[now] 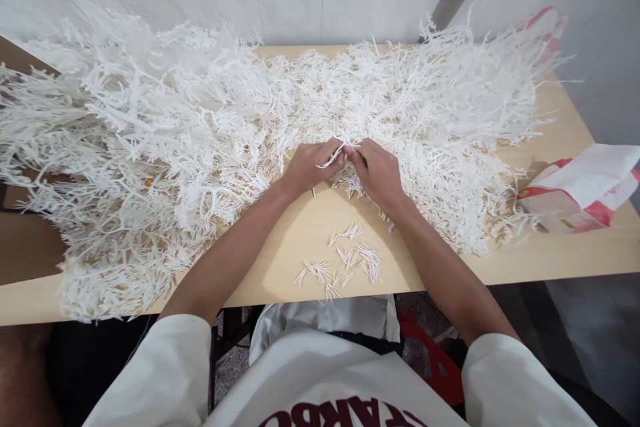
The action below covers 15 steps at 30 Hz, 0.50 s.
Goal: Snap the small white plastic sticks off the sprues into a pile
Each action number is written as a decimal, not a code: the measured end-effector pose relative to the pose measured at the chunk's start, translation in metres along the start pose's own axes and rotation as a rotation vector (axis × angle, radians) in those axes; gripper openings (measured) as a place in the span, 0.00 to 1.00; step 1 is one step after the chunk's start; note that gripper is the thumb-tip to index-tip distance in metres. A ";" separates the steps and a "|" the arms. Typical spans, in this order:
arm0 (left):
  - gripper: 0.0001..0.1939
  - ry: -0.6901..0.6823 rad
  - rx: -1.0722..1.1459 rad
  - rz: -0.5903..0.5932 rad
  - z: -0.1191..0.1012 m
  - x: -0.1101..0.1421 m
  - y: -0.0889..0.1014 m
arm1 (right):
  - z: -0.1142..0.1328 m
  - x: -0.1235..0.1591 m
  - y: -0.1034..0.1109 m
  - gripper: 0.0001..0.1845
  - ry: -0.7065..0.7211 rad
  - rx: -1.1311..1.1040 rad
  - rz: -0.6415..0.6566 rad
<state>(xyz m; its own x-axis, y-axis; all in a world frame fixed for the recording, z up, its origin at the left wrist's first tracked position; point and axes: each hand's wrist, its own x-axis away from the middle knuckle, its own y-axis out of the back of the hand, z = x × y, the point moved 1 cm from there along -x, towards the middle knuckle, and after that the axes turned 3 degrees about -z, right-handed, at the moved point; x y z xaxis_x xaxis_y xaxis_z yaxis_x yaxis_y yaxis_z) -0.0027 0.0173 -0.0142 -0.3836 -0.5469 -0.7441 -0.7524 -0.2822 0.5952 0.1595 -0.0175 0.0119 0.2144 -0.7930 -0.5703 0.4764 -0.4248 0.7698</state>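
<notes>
My left hand (317,164) and my right hand (375,170) meet near the middle of the table, fingers pinched together. A thin white branched sprig (330,159), seemingly plastic, sticks out from the left fingers. The right thumb and fingers press at the same spot, close to its other end, though the exact grip is partly hidden. Behind and around both hands spreads a large heap of similar white sprigs (320,90). Several short, loose white pieces (360,259) lie on the wood just in front of me.
The pale wooden table (555,257) has its front edge against my body. A red-and-white paper bag (570,197) rests at the right. Taller sprigs (185,100) pile up on the left beside a brown cardboard box (30,247). Another person's leg (25,373) shows at lower left.
</notes>
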 end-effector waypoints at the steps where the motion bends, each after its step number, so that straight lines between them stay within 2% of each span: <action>1: 0.10 0.024 0.007 -0.002 0.001 -0.001 0.001 | 0.002 0.001 0.000 0.19 0.033 0.003 -0.025; 6: 0.12 0.371 0.164 -0.115 0.007 -0.006 0.008 | 0.033 0.011 0.005 0.13 0.383 -0.108 -0.097; 8: 0.12 0.423 0.280 -0.113 0.006 -0.008 0.010 | 0.042 0.014 0.008 0.10 0.473 -0.163 -0.081; 9: 0.12 0.420 0.329 -0.088 0.005 -0.008 0.010 | 0.044 0.015 0.009 0.08 0.474 -0.181 -0.088; 11: 0.13 0.407 0.409 -0.033 0.004 -0.008 0.009 | 0.039 0.014 0.009 0.06 0.380 -0.202 -0.134; 13: 0.14 0.401 0.473 -0.016 0.004 -0.007 0.007 | 0.028 0.011 0.008 0.05 0.180 -0.217 -0.182; 15: 0.15 0.403 0.524 -0.012 0.005 -0.006 0.006 | 0.016 0.006 0.006 0.10 -0.022 -0.245 -0.191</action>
<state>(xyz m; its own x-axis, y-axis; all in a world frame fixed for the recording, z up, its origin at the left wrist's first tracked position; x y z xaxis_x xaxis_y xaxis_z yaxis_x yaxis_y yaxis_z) -0.0076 0.0229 -0.0082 -0.2193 -0.8271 -0.5175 -0.9556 0.0751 0.2849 0.1497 -0.0320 0.0172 0.0838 -0.7195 -0.6894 0.6985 -0.4511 0.5556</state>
